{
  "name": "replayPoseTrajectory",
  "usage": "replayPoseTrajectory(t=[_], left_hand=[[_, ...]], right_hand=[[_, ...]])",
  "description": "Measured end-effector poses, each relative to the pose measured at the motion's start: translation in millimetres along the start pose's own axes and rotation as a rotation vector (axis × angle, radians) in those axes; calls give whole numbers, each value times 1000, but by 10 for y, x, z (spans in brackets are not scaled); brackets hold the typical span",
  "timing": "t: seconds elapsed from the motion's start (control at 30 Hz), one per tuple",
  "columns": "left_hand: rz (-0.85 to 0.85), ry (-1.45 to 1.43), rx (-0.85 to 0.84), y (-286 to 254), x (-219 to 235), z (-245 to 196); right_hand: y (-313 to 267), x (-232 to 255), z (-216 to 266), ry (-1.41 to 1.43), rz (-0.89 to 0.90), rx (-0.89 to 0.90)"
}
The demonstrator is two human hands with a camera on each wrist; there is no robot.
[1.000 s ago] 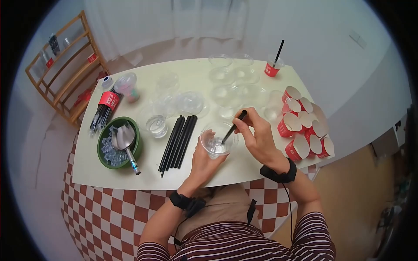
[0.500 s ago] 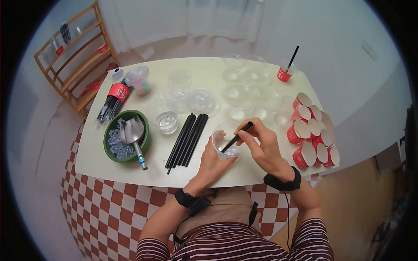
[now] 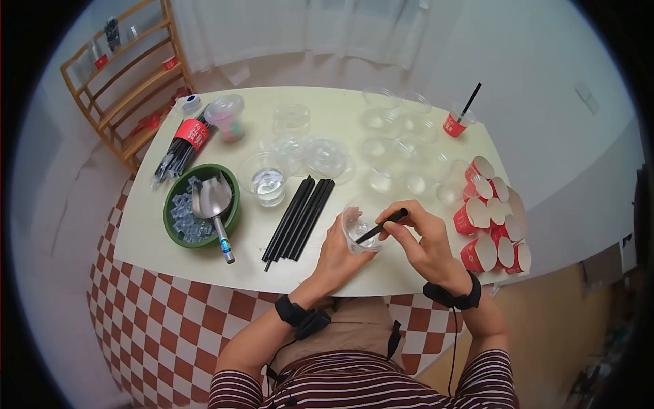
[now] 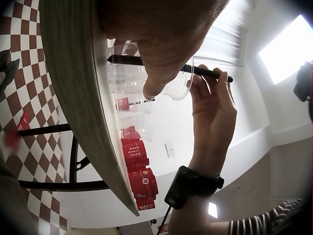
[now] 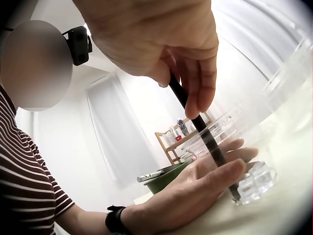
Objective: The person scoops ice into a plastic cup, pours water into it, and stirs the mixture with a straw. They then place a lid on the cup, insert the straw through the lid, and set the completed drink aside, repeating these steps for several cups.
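My left hand (image 3: pixel 335 253) curls round a clear plastic cup (image 3: pixel 353 213) at the table's front edge. Clear ice (image 5: pixel 259 182) lies at the bottom of this cup. In my right hand (image 3: pixel 428 247), thumb and fingertips pinch a thick black straw (image 3: pixel 380 232) near its top. The straw slants down through the cup's mouth, and the right wrist view has its lower tip beside the ice. Left of the hands, several black straws (image 3: pixel 300 219) lie side by side. A second clear cup (image 3: pixel 270 187) with clear contents stands just behind them.
A green bowl (image 3: pixel 236 219) of ice holds a metal scoop (image 3: pixel 215 198). Clear lids (image 3: pixel 325 157) and several clear cups (image 3: pixel 381 124) stand further back. Red paper cup sleeves (image 3: pixel 479 253) cluster at the right. A red-sleeved cup with a straw (image 3: pixel 454 126) stands at the far right corner.
The straw now leans lower toward the right, with the right hand still pinching it. The left hand keeps its hold on the cup. The whole head view has shifted, so the table sits further right.
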State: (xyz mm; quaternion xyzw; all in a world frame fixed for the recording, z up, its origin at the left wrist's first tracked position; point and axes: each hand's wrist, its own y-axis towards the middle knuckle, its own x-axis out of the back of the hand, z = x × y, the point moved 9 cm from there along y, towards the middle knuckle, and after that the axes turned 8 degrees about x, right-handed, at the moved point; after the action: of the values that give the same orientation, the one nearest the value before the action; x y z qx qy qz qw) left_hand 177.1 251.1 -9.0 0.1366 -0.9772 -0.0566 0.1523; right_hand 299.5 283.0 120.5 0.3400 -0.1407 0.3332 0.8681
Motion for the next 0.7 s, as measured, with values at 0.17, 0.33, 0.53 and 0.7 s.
replayPoseTrajectory(t=[0.17,0.33,0.53,0.7], left_hand=[[-8,30,-20,-19,3,-30],[-35,60,-106,-32,17,-61],[-47,-101,-90,-22,0,34],[9,-84,-32,-19,-9,17]], right_hand=[[28,59,129,-204,36,99],[54,-166,320,-183,282,163],[631,-19,245,-291,237,218],[1344,-401,-134,-472,402,305]])
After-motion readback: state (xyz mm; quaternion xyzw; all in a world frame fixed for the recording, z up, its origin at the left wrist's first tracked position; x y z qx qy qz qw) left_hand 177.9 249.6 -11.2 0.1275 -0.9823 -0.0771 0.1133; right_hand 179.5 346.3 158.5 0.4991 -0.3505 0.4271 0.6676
